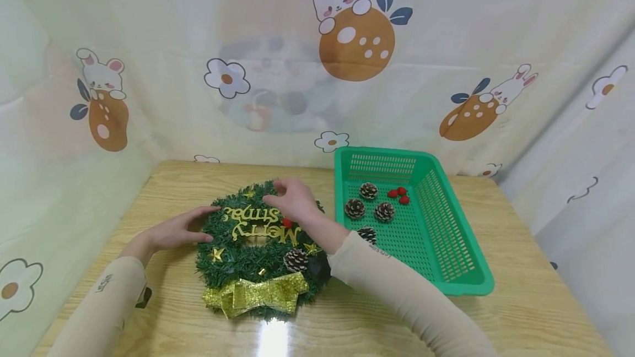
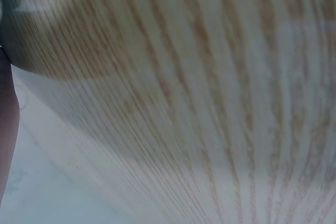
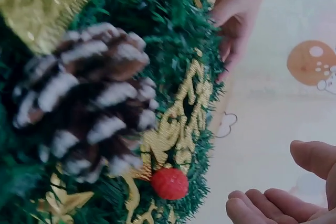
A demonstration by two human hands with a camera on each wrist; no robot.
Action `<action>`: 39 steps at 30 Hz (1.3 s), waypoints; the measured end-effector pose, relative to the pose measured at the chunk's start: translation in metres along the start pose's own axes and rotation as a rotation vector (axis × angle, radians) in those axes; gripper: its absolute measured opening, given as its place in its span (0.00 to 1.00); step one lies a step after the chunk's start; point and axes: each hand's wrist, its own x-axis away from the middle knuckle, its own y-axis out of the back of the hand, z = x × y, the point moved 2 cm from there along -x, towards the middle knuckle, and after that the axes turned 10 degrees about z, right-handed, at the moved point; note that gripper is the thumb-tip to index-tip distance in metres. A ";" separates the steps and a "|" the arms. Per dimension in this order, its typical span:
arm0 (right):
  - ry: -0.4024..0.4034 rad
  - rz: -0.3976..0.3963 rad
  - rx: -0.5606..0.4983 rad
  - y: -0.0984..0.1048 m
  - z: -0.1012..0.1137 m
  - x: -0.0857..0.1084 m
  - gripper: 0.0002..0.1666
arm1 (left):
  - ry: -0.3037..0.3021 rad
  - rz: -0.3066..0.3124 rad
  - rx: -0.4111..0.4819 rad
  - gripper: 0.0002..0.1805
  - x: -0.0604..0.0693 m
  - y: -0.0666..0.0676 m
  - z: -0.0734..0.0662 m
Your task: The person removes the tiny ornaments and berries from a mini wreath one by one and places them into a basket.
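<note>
I have the Christmas wreath (image 1: 230,271) lying flat on the wooden counter (image 1: 526,274), left of the green basket (image 1: 478,288), where I judge both hands can reach it easily. The person's left hand (image 1: 179,228) rests against its left edge, thumb spread from the fingers; to me that looks like steadying the ring rather than clutching it. The left wrist feed shows mostly wood grain, so it adds little about that grip. The right hand (image 1: 299,203) hovers over the wreath's far right part with a loose, empty grip: the right wrist feed shows thumb and fingers apart, nothing between them. I cannot tell whether it touches the greenery.

The gold lettering (image 1: 268,215) reads upside down from my side, while the glittery bow (image 1: 260,295) sits nearest me. A red berry (image 1: 287,223) lies by the letters, and a snow-tipped pinecone (image 1: 296,260) sits near the right edge. Loose pinecones (image 1: 384,212) and red berries (image 1: 404,200) sit in the basket, probably kept there so they stay within reach without rolling.
</note>
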 end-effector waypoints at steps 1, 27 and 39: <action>-0.003 -0.003 0.008 -0.001 -0.001 0.000 0.33 | 0.001 0.000 0.000 0.44 0.000 0.000 0.000; -0.112 0.100 0.226 -0.018 -0.025 -0.004 0.31 | 0.008 -0.011 -0.013 0.44 0.002 -0.001 0.002; -0.118 0.113 0.280 -0.018 -0.029 -0.004 0.28 | -0.006 -0.006 -0.021 0.44 -0.002 0.000 0.004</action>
